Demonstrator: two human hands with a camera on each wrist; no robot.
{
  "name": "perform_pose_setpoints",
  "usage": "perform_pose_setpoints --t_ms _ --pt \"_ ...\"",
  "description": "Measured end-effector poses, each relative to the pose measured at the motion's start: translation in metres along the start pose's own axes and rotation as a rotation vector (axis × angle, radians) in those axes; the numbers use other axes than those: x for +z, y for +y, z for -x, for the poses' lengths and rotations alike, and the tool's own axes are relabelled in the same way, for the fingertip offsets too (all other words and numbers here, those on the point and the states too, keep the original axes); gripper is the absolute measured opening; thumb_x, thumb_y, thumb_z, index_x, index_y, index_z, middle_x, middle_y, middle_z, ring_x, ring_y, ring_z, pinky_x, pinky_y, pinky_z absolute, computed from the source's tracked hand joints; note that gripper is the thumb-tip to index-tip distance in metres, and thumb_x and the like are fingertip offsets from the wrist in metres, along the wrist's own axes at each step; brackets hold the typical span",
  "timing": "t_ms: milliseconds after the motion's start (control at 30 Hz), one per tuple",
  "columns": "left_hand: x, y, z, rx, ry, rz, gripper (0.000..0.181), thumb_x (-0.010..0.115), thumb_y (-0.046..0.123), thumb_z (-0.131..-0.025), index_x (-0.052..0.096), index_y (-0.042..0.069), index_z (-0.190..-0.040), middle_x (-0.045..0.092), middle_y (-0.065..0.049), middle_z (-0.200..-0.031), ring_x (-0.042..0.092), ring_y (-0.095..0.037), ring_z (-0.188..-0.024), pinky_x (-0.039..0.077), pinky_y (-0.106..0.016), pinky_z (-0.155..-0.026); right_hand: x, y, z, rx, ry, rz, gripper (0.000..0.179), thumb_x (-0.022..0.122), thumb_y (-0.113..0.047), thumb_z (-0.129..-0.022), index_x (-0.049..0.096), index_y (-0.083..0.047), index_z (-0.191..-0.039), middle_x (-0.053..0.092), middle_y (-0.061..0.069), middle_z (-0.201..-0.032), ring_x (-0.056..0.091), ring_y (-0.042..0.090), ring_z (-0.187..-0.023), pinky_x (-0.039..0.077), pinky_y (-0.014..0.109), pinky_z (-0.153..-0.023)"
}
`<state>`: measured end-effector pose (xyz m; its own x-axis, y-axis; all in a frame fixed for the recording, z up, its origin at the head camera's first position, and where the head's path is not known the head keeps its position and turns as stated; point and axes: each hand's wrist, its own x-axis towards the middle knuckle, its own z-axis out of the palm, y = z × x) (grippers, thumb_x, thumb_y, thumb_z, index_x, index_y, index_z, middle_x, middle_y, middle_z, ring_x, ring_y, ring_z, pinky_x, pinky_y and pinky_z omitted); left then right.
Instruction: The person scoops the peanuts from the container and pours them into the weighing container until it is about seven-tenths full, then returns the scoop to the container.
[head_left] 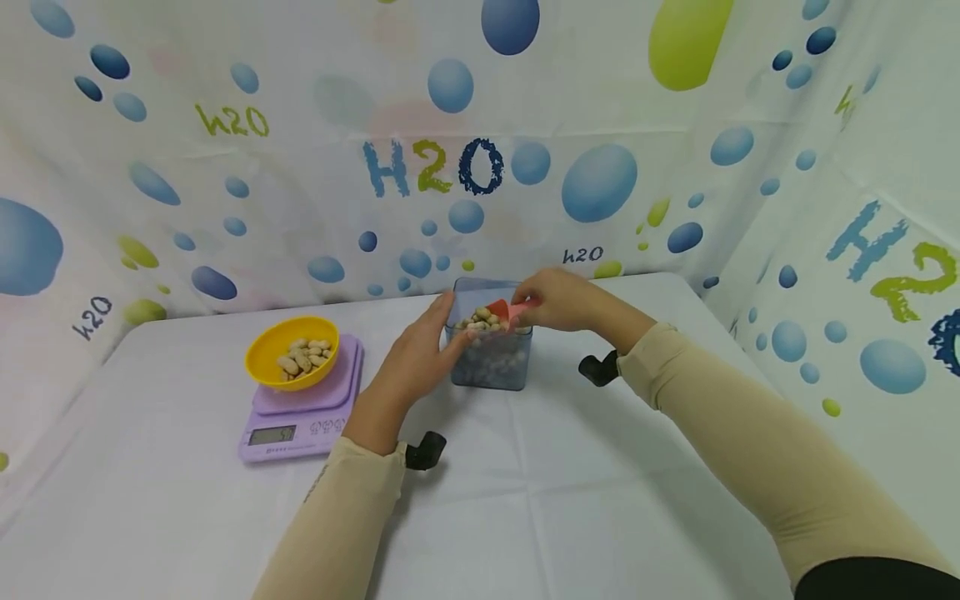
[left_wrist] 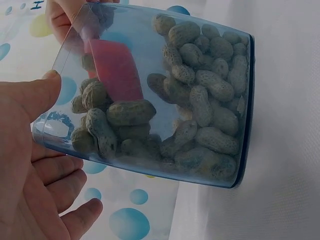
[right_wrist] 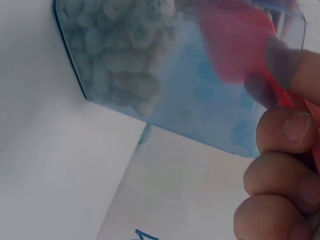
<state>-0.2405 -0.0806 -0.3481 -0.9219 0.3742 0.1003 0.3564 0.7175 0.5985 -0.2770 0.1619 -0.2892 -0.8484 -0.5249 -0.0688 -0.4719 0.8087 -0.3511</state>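
Note:
A translucent blue plastic container (head_left: pixel 487 377) stands on the table, its lower part filled with peanuts in the shell (left_wrist: pixel 215 85). My left hand (head_left: pixel 412 354) holds it near the rim from the left, thumb on the near wall and fingers along the side. Over the right rim, my right hand (head_left: pixel 562 302) grips the handle of a red scoop (left_wrist: pixel 117 70). The scoop's head is inside the container's upper part, with several peanuts (left_wrist: pixel 130 112) at it, above the main heap. In the right wrist view, curled fingers (right_wrist: pixel 285 175) wrap the scoop's handle.
To the left, a yellow bowl (head_left: pixel 264 348) with some peanuts (head_left: pixel 303 357) sits on a purple kitchen scale (head_left: pixel 300 443) with a lit digital display. A white cloth covers the table (head_left: pixel 600 500). Behind hangs a patterned curtain (head_left: pixel 300 183), close to the container.

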Motion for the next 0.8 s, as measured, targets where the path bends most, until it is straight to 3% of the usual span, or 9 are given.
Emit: perform_pose_setpoints --t_ms 233,567,800 --pt "-0.002 -0.002 0.0 0.008 0.007 0.015 0.08 0.044 0.057 -0.099 0.011 0.016 -0.16 0.013 -0.003 -0.166 0.015 -0.022 -0.152 0.019 -0.046 -0.123 0.004 -0.004 0.004 0.038 0.05 -0.035 0.038 0.069 -0.036 -0.092 0.073 -0.009 -0.118 0.072 0.003 -0.103 0.056 0.021 -0.087 0.047 0.033 -0.071" --pt "0.0 -0.009 -0.005 -0.019 -0.015 0.028 0.082 0.044 0.06 -0.098 0.008 0.02 -0.16 0.012 -0.002 -0.166 0.014 -0.021 -0.153 0.018 -0.046 -0.123 0.008 0.006 0.019 0.054 0.151 -0.122 0.036 0.064 -0.037 -0.095 0.072 -0.011 -0.119 0.071 0.005 -0.112 0.063 0.023 -0.1 0.056 0.042 -0.087" --pt "-0.003 -0.01 -0.007 -0.003 -0.01 0.038 0.084 0.044 0.061 -0.097 0.01 0.016 -0.16 0.012 -0.003 -0.166 0.014 -0.021 -0.153 0.018 -0.046 -0.123 0.01 0.017 0.027 0.055 0.218 -0.225 0.039 0.064 -0.04 -0.095 0.071 -0.011 -0.12 0.071 0.004 -0.104 0.061 0.022 -0.092 0.055 0.04 -0.082"
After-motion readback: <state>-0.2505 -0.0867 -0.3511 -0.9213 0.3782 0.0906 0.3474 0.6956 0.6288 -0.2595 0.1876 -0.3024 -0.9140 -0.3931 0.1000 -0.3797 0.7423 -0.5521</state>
